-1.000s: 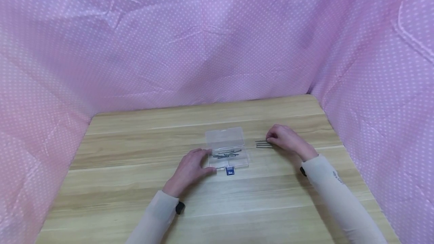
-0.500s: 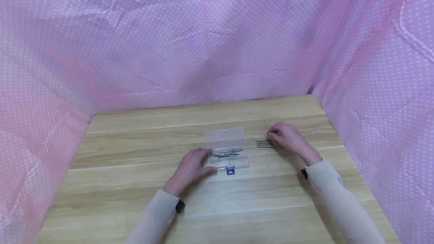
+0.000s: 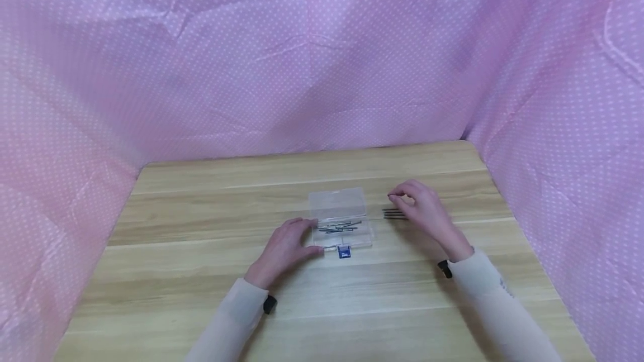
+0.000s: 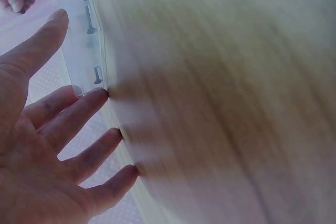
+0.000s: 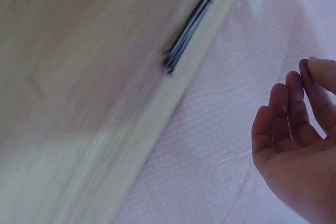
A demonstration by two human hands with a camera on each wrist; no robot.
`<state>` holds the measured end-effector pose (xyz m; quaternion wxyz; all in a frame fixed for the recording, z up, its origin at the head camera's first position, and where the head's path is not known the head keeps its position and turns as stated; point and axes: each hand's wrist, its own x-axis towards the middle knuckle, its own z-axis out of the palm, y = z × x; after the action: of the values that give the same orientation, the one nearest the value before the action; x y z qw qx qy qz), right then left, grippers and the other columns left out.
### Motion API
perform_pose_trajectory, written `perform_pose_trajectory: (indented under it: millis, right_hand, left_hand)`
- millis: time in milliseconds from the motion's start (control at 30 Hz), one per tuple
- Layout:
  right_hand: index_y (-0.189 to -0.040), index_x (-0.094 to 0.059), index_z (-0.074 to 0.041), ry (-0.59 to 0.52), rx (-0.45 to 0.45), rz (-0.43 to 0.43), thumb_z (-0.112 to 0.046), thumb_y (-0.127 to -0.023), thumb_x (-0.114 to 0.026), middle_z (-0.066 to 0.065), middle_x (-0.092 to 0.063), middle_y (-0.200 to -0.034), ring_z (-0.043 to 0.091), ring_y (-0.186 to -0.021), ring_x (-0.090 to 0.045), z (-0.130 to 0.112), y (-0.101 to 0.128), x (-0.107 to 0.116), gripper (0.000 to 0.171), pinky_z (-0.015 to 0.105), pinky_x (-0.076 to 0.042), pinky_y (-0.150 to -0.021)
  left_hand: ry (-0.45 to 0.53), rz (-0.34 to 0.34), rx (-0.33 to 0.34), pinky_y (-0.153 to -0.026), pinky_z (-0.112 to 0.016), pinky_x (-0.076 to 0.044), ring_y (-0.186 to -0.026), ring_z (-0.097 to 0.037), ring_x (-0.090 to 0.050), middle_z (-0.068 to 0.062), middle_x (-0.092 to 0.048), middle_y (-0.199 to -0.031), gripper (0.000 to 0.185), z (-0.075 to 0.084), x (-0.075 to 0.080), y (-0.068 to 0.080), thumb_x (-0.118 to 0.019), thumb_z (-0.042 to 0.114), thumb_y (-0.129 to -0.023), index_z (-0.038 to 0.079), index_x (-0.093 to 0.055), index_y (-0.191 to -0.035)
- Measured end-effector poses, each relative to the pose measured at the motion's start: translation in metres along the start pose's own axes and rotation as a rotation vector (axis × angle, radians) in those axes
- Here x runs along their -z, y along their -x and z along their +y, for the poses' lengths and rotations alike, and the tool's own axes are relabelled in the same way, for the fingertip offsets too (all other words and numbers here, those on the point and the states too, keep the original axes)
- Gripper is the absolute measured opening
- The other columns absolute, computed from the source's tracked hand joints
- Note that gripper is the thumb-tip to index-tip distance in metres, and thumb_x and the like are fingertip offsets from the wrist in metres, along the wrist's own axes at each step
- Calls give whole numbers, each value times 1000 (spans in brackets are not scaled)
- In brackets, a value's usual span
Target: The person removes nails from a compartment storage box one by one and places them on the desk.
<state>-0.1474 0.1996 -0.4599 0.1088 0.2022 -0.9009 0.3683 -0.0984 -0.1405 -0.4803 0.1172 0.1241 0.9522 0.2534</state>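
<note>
A clear plastic box (image 3: 338, 203) lies with its lid folded back, several loose grey nails (image 3: 338, 228) in its tray. My left hand (image 3: 282, 244) spans the box's left end, thumb by the front wall and forefinger at the back. Its fingers are spread and fairly straight in the left wrist view, fingertips (image 4: 132, 170) close to the table. To the right, my right hand (image 3: 421, 208) is raised over a neat row of nails (image 5: 188, 32). Thumb and forefinger tips meet in the right wrist view, with no nail showing between them.
A blue tab (image 3: 344, 252) with white print sits at the box's front edge. The wooden table (image 3: 211, 205) has a far edge against pink dotted cloth (image 3: 302, 71), which also hangs at both sides.
My right hand has risen off the nail row and shifted slightly left, toward the box. My left hand stays at the box.
</note>
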Motion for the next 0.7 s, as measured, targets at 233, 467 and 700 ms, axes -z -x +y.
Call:
perform_pose_trajectory:
  millis: [233, 467, 700]
  right_hand:
    - [-96, -77, -8, -42, 90, 40, -3, -91, -78, 4, -74, -98, 26, -95, -69, -18, 1, -8, 7, 47, -57, -86]
    - [-96, -78, -10, -68, 132, 31, -2, -89, -80, 1, -73, -98, 23, -95, -70, -31, 4, -19, 11, 44, -59, -86]
    - [-100, -78, -9, -80, 159, -9, -4, -90, -79, 4, -73, -102, 24, -98, -68, -41, 4, -30, 12, 44, -58, -87]
  left_hand:
    - [-3, -2, -11, -116, -54, -40, -137, -35, -51, -12, -62, -143, 74, 0, 0, 0, -87, 45, -82, 11, -62, -142]
    - [7, 5, -18, -115, -54, -41, -137, -36, -51, -12, -63, -142, 73, -1, -3, 1, -87, 45, -82, 11, -62, -142]
    - [13, 17, -26, -116, -55, -40, -137, -36, -51, -12, -63, -142, 73, -1, -2, 1, -87, 44, -82, 11, -62, -142]
